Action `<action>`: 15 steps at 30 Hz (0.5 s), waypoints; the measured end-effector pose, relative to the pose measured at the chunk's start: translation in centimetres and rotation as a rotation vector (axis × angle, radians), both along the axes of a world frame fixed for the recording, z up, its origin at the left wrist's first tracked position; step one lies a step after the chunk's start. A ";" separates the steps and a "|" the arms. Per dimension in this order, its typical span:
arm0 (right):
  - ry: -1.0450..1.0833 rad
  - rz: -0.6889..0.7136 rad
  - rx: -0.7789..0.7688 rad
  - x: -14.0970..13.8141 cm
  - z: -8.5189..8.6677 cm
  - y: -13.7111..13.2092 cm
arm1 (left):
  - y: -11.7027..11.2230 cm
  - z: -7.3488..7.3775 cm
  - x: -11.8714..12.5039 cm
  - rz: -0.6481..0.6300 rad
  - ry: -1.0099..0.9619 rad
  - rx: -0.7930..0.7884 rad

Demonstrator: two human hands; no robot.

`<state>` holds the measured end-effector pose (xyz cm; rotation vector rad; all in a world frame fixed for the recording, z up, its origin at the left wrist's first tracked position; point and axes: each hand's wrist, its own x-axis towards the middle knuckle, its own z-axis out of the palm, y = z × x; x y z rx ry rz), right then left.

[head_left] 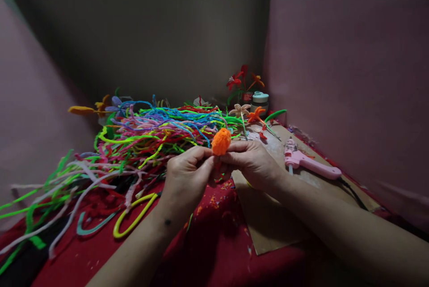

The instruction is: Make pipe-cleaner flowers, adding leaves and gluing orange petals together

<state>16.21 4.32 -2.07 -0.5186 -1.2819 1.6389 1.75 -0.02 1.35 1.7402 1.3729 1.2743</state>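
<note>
An orange fuzzy pipe-cleaner bud (221,141) is held up in the middle of the view, between both hands. My left hand (189,175) pinches its lower left side with thumb and forefinger. From the right, my right hand (253,164) grips its base, fingers closed together. The fingertips hide the bud's underside. Behind my left hand spreads a large heap of pipe cleaners (161,128) in many colours. A pink glue gun (310,164) lies to the right of my right hand, on a cardboard sheet (268,229).
A red cloth (208,242) scattered with orange fuzz covers the table. Yellow-handled scissors (134,215) lie at the left. Behind stand a lidded jar (259,101) and red pipe-cleaner flowers (236,80). An orange flower (256,114) lies on the cardboard. Walls close in on both sides.
</note>
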 end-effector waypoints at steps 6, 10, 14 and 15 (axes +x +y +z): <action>-0.008 -0.066 0.045 0.2 0.0 0.1 | -0.2 0.6 0.2 -0.048 -0.118 -0.081; -0.005 -0.084 0.090 0.2 -0.1 -0.1 | -0.3 0.8 0.4 -0.084 -0.251 -0.174; -0.024 -0.090 0.127 0.2 -0.2 -0.1 | -0.1 0.5 0.2 -0.091 -0.352 -0.213; -0.030 -0.099 0.136 0.2 -0.2 -0.1 | 0.0 0.4 0.2 -0.100 -0.380 -0.213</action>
